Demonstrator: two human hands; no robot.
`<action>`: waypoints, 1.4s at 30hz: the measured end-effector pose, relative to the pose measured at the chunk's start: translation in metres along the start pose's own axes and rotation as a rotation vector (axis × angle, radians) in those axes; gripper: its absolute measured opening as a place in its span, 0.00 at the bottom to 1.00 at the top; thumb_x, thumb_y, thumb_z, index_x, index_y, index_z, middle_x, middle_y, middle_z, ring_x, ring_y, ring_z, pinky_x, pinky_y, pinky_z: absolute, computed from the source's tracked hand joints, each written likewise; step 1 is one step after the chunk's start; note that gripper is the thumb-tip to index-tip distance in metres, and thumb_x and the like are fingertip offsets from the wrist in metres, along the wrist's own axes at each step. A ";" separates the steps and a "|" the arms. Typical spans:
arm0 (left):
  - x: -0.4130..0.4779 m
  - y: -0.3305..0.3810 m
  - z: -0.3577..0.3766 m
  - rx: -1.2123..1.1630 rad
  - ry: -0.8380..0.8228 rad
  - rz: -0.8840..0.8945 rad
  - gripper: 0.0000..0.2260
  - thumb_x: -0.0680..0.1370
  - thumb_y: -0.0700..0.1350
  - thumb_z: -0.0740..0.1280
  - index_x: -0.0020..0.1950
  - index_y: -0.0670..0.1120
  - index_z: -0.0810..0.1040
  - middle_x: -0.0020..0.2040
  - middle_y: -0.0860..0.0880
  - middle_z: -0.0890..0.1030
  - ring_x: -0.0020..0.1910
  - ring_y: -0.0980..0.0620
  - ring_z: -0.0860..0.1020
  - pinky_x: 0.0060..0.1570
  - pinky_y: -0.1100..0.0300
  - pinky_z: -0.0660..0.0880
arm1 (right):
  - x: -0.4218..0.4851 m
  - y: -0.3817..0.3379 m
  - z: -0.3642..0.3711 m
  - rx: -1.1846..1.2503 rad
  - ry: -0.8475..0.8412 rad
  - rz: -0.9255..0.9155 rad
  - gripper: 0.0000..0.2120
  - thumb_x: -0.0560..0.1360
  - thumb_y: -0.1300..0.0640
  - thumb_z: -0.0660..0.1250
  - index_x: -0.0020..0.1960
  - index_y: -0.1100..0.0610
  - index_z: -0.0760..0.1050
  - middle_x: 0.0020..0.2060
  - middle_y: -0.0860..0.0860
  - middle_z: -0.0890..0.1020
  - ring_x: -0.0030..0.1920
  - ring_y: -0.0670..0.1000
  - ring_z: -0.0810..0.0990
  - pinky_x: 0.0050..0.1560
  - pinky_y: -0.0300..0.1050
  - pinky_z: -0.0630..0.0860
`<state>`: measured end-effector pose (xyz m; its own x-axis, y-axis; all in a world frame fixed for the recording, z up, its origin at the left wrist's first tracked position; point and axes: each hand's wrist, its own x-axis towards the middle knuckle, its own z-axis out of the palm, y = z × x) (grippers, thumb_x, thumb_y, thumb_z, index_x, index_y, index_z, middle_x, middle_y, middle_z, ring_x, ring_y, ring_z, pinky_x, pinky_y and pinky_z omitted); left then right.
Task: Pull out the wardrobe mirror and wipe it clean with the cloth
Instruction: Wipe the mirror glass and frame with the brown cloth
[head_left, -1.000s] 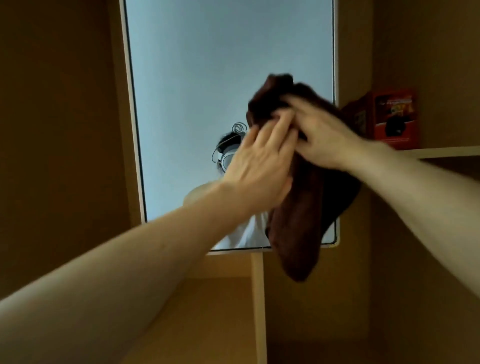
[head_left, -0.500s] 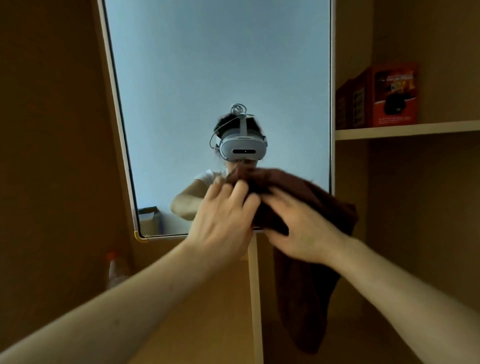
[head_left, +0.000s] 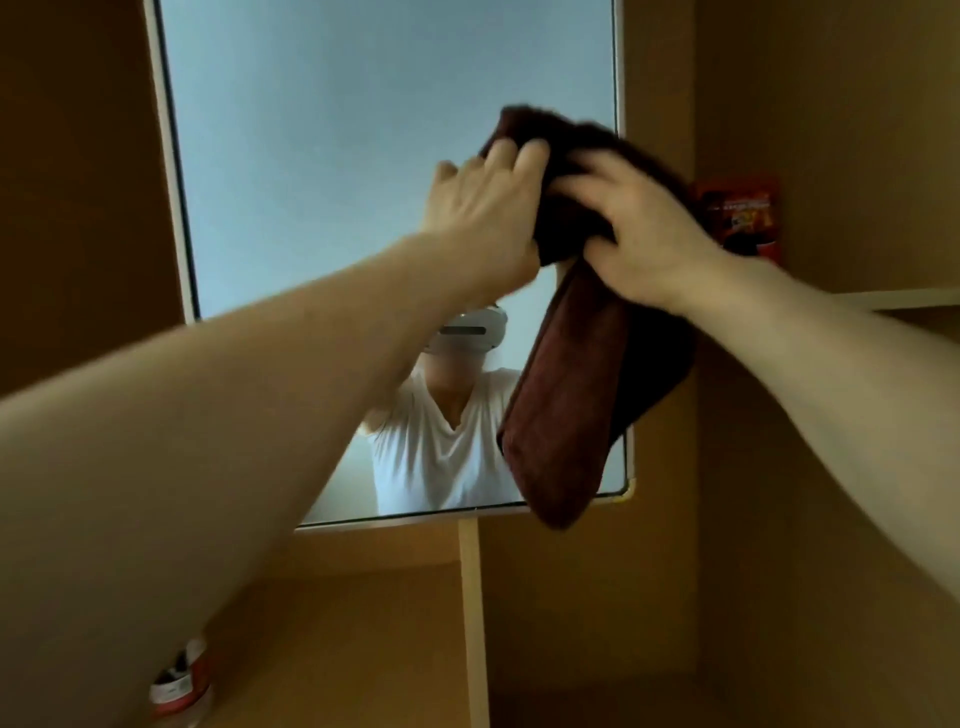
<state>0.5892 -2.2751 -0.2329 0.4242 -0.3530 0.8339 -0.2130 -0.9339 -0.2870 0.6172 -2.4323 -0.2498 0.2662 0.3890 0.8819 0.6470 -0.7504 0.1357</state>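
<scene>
Both hands and the cloth (head_left: 566, 405) have risen from the lower edge of the mirror (head_left: 337, 156) to its upper right part, just right of the frame's centre. The left hand (head_left: 483, 218) curls its fingers over the bunched top of the cloth; the right hand (head_left: 644, 239) clutches it just beside. The rest hangs down past the mirror's bottom right corner. A red box (head_left: 743, 213) sits on the shelf (head_left: 914, 299) at the right edge.

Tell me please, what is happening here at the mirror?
A person is wiping the wardrobe mirror with a dark brown cloth. The left hand and the right hand both hold its bunched part against the upper right of the glass, and the loose end hangs down past the bottom edge.
</scene>
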 end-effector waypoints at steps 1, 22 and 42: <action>0.013 0.000 -0.005 -0.007 -0.013 -0.016 0.24 0.72 0.47 0.64 0.67 0.44 0.64 0.62 0.41 0.70 0.59 0.38 0.72 0.57 0.47 0.64 | 0.010 0.005 -0.007 -0.082 0.007 0.032 0.29 0.69 0.69 0.62 0.68 0.53 0.70 0.71 0.53 0.64 0.71 0.57 0.62 0.71 0.50 0.56; 0.030 -0.004 -0.012 0.143 0.012 -0.051 0.26 0.70 0.43 0.66 0.69 0.46 0.66 0.63 0.40 0.67 0.61 0.38 0.68 0.59 0.48 0.64 | 0.031 -0.014 -0.021 -0.170 -0.028 0.163 0.32 0.70 0.69 0.61 0.72 0.54 0.60 0.67 0.58 0.71 0.64 0.60 0.70 0.60 0.54 0.70; -0.050 -0.031 0.020 0.317 0.139 0.150 0.21 0.70 0.46 0.62 0.62 0.41 0.73 0.53 0.40 0.74 0.48 0.40 0.72 0.48 0.50 0.70 | -0.076 -0.010 0.010 -0.361 -0.204 -0.027 0.36 0.74 0.43 0.65 0.76 0.53 0.53 0.73 0.51 0.61 0.69 0.53 0.65 0.66 0.48 0.64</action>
<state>0.5918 -2.2295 -0.2750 0.2808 -0.4963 0.8215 0.0282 -0.8513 -0.5240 0.5973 -2.4487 -0.3228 0.4119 0.4818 0.7734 0.3735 -0.8635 0.3389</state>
